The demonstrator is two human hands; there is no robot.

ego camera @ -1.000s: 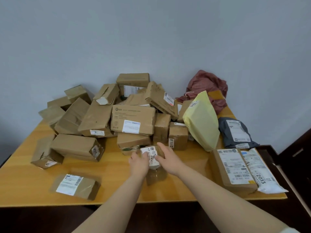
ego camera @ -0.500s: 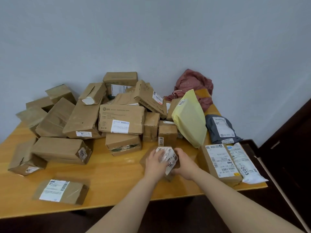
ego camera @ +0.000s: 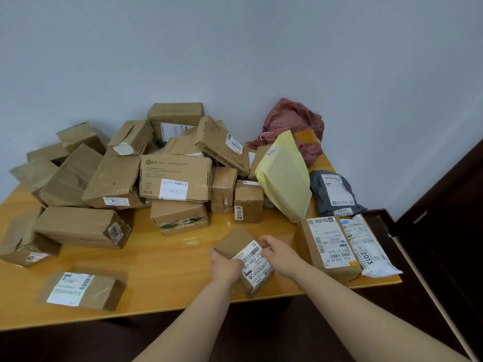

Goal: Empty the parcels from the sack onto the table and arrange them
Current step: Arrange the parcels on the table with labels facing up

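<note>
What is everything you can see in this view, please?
table: one, yellow-orange wood, against the wall
brown boxes: over a dozen, brown, heaped across back and left
flat box: one, brown, white label, front left
small box: one, brown, white label, front edge
labelled box: one, brown, front right
white mailer: one, white, beside labelled box
grey mailer: one, grey, behind white mailer
yellow bag: one, pale yellow, leaning on heap's right
sack: one, dull red, crumpled, back right
cabinet: one, dark brown, right of table
left hand: one, bare, grips small box's left side
right hand: one, bare, grips its far corner
</note>
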